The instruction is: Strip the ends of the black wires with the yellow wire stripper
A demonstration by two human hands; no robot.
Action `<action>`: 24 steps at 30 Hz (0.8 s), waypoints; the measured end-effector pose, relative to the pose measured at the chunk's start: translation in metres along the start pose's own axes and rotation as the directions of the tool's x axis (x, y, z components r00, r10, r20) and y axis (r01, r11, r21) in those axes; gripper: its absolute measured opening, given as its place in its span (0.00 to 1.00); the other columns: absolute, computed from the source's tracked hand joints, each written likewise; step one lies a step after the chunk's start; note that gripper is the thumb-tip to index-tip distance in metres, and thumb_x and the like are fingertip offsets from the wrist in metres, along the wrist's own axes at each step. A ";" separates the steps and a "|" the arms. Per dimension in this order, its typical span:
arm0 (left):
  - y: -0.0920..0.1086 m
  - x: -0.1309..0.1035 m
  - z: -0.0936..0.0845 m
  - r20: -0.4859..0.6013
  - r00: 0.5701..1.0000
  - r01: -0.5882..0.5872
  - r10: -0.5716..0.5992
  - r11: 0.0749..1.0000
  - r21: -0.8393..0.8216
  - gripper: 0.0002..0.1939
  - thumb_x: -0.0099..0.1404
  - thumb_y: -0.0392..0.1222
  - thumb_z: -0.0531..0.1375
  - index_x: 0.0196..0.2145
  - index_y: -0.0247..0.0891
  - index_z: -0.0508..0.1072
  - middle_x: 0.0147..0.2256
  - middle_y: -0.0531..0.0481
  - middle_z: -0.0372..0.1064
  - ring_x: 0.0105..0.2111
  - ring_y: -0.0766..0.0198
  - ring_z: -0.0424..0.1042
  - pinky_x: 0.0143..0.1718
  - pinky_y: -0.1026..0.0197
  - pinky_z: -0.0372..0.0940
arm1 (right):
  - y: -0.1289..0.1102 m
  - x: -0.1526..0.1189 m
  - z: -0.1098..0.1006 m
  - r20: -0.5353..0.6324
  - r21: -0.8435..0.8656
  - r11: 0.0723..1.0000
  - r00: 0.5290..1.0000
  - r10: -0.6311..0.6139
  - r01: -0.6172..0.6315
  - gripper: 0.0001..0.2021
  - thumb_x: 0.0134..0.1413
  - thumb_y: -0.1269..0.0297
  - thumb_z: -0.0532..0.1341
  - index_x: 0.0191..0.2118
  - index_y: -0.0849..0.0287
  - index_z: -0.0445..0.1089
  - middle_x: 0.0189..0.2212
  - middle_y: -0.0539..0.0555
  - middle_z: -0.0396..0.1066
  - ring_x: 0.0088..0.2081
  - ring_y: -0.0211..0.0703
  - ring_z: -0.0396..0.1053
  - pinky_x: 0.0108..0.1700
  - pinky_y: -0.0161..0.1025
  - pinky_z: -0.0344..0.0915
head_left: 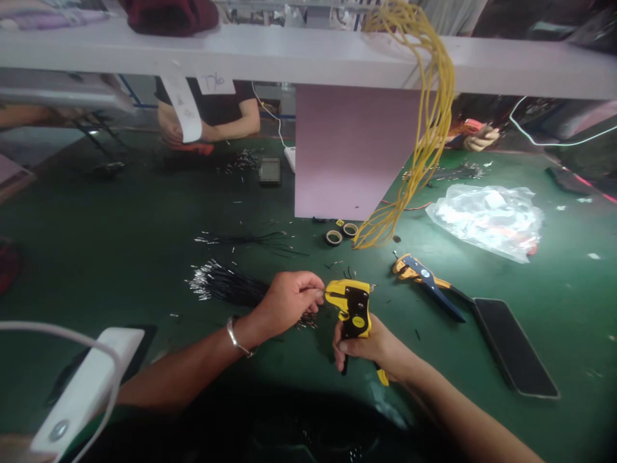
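we note the left hand (pixel 292 299) pinching a thin wire (pixel 326 294), its far end lost at the nose of the yellow-black tool (pixel 357 308). the right hand (pixel 369 344) is wrapped around the tool's handles, partly hiding them. the black wire bundle (pixel 234 283) lies beneath the left hand, middle covered; we cannot count strands.

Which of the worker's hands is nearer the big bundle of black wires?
Left: the left hand covers part of the black wire bundle; the right hand, gripping the yellow wire stripper, is farther right.
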State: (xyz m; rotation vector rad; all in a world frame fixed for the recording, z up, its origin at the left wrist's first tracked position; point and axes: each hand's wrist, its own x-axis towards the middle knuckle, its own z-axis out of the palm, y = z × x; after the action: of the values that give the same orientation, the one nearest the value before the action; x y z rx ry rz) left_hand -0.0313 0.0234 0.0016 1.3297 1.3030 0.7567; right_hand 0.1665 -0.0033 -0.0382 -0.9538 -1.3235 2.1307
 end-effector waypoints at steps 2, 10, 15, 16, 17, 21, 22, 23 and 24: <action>0.000 0.000 0.000 -0.001 1.000 0.002 -0.002 1.000 -0.001 0.04 0.55 0.34 0.58 0.28 0.34 0.73 0.21 0.53 0.69 0.21 0.70 0.69 0.24 0.68 0.65 | 0.000 0.000 0.000 -0.003 -0.007 1.000 1.000 0.001 -0.001 0.09 0.45 0.62 0.66 0.27 0.62 0.67 0.18 0.52 0.73 0.23 0.41 0.69 0.30 0.38 0.65; 0.001 0.000 0.000 0.004 1.000 0.007 -0.007 1.000 -0.002 0.04 0.55 0.35 0.58 0.28 0.34 0.73 0.22 0.53 0.70 0.21 0.70 0.69 0.24 0.68 0.65 | 0.003 0.000 -0.001 -0.015 -0.018 1.000 1.000 0.000 -0.001 0.12 0.47 0.59 0.67 0.25 0.61 0.67 0.17 0.51 0.72 0.22 0.40 0.69 0.29 0.37 0.64; 0.002 0.000 0.000 0.005 1.000 0.011 -0.011 1.000 -0.003 0.04 0.55 0.34 0.57 0.28 0.34 0.73 0.22 0.53 0.69 0.21 0.70 0.68 0.24 0.68 0.65 | 0.005 0.000 -0.001 -0.024 -0.007 1.000 1.000 -0.004 0.004 0.12 0.47 0.59 0.67 0.25 0.61 0.67 0.17 0.51 0.72 0.21 0.40 0.69 0.29 0.37 0.64; 0.002 0.000 0.000 0.006 1.000 0.013 -0.013 1.000 -0.005 0.04 0.55 0.34 0.57 0.28 0.34 0.73 0.22 0.53 0.69 0.21 0.70 0.68 0.24 0.68 0.65 | 0.005 0.000 -0.001 -0.030 -0.001 1.000 1.000 -0.004 0.004 0.12 0.47 0.59 0.67 0.25 0.61 0.67 0.17 0.51 0.72 0.21 0.40 0.69 0.28 0.36 0.64; 0.002 0.000 0.000 0.008 1.000 0.016 -0.016 1.000 -0.007 0.04 0.55 0.34 0.57 0.28 0.34 0.73 0.22 0.53 0.69 0.21 0.71 0.68 0.24 0.68 0.64 | 0.005 0.000 0.000 -0.036 0.002 1.000 0.999 -0.002 0.002 0.12 0.47 0.59 0.67 0.25 0.61 0.67 0.16 0.50 0.72 0.21 0.39 0.69 0.28 0.36 0.64; 0.002 -0.001 0.000 0.006 1.000 0.019 -0.019 1.000 -0.007 0.04 0.56 0.34 0.57 0.28 0.33 0.73 0.22 0.53 0.69 0.21 0.70 0.68 0.24 0.68 0.64 | 0.003 0.000 0.001 -0.041 0.011 1.000 0.999 0.010 -0.010 0.13 0.46 0.59 0.67 0.24 0.61 0.66 0.15 0.49 0.71 0.19 0.39 0.68 0.27 0.36 0.63; 0.001 -0.001 0.001 0.005 1.000 0.016 -0.016 1.000 -0.007 0.04 0.56 0.34 0.57 0.28 0.33 0.73 0.22 0.53 0.70 0.21 0.70 0.68 0.24 0.68 0.64 | 0.003 0.000 0.001 -0.041 0.009 1.000 0.999 0.016 -0.015 0.13 0.46 0.59 0.67 0.25 0.61 0.66 0.15 0.49 0.71 0.19 0.39 0.68 0.27 0.36 0.63; 0.001 -0.001 0.001 0.006 1.000 0.015 -0.015 1.000 -0.008 0.04 0.56 0.34 0.57 0.28 0.33 0.73 0.22 0.53 0.70 0.21 0.70 0.68 0.24 0.68 0.64 | 0.003 0.001 0.002 -0.042 0.008 1.000 0.999 0.020 -0.020 0.13 0.46 0.59 0.68 0.25 0.61 0.66 0.15 0.49 0.71 0.19 0.39 0.68 0.27 0.36 0.63; 0.001 -0.001 0.001 0.008 1.000 0.014 -0.014 1.000 -0.008 0.04 0.56 0.34 0.58 0.28 0.33 0.73 0.22 0.53 0.70 0.21 0.70 0.68 0.24 0.68 0.64 | 0.003 0.001 0.002 -0.046 0.008 1.000 0.999 0.021 -0.021 0.13 0.46 0.59 0.67 0.25 0.61 0.66 0.15 0.49 0.71 0.19 0.39 0.68 0.27 0.36 0.63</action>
State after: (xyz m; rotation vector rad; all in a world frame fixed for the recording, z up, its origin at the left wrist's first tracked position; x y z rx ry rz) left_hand -0.0305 0.0222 0.0026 1.3145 1.3005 0.7457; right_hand 0.1646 -0.0050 -0.0402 -1.0125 -1.2876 2.1147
